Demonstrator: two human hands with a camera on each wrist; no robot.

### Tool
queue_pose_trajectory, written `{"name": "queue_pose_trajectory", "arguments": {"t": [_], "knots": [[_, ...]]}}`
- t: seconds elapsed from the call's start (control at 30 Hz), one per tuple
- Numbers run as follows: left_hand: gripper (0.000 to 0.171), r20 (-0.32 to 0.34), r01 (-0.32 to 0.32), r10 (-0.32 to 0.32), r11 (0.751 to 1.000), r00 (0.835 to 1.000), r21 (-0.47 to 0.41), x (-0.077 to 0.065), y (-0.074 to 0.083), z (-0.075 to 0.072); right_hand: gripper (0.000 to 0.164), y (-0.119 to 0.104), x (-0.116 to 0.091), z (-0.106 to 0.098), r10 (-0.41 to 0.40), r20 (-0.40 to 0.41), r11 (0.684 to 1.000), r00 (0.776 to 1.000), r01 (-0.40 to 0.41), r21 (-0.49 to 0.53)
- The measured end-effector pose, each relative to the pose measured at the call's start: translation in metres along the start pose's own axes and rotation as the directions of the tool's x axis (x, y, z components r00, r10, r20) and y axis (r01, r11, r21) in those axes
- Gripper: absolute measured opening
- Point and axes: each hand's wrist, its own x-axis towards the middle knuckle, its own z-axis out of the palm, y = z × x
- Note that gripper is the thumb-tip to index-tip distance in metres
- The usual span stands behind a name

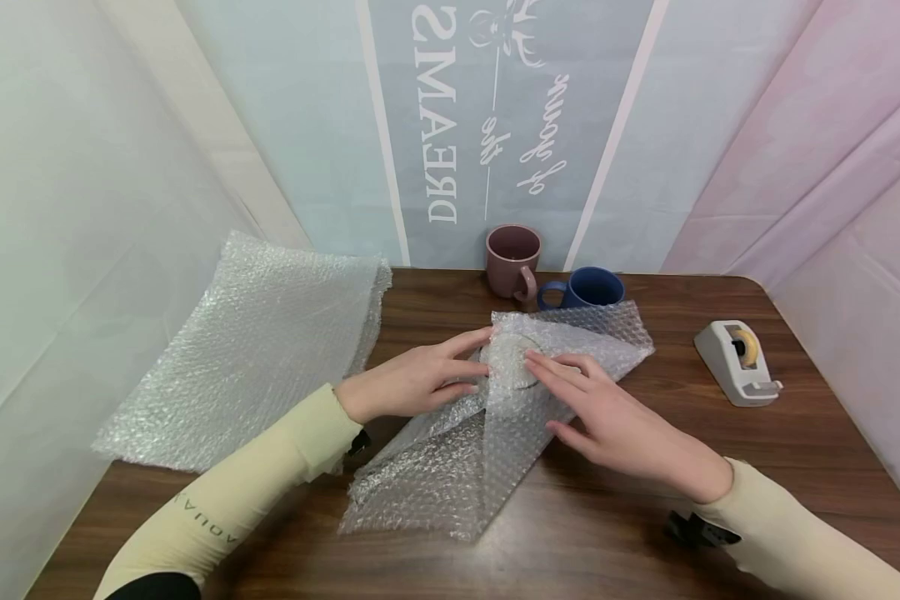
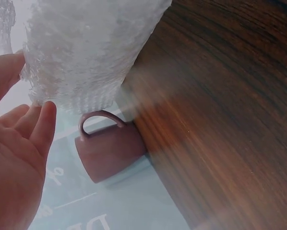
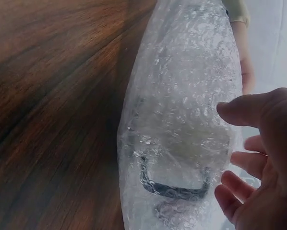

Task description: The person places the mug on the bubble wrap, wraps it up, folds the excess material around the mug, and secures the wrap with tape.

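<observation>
A sheet of bubble wrap (image 1: 521, 429) is folded over a pale, round-topped object (image 1: 512, 360) near the middle of the table. Its kind is blurred by the plastic. On the left side, my left hand (image 1: 420, 379) touches the wrap with outstretched fingertips; the left wrist view shows its fingers (image 2: 43, 124) right at the wrap's edge. My right hand (image 1: 607, 408) rests its fingertips on top of the covered object, fingers fairly straight, thumb apart. A dark curved outline (image 3: 174, 191) shows through the plastic in the right wrist view.
Behind the wrap stand a pink mug (image 1: 512, 262) and a blue mug (image 1: 594, 287). More bubble wrap (image 1: 262, 350) lies at the left, over the table's edge. A white tape dispenser (image 1: 737, 367) sits at the right. Fabric curtains (image 1: 525, 125) enclose the wooden table (image 1: 607, 533).
</observation>
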Motion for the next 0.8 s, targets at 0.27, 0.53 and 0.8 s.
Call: {"name": "queue_pose_trajectory", "arguments": {"t": [0.27,0.53,0.8], "knots": [[0.036,-0.029,-0.011,0.008,0.994,1.0,-0.109,-0.001,-0.002,0.002,0.069,0.009,0.005,0.007,-0.072,-0.034,0.995,0.997,0.069,-0.071],[0.034,-0.059,-0.014,0.004,0.987,0.998,-0.159,-0.001,-0.004,-0.003,0.059,0.015,0.011,0.008,-0.038,-0.001,0.999,0.999,0.038,-0.016],[0.029,-0.086,0.003,-0.008,0.998,0.996,-0.057,-0.012,-0.004,-0.013,0.052,0.014,0.015,0.007,-0.011,0.03,1.0,0.999,0.012,-0.015]]}}
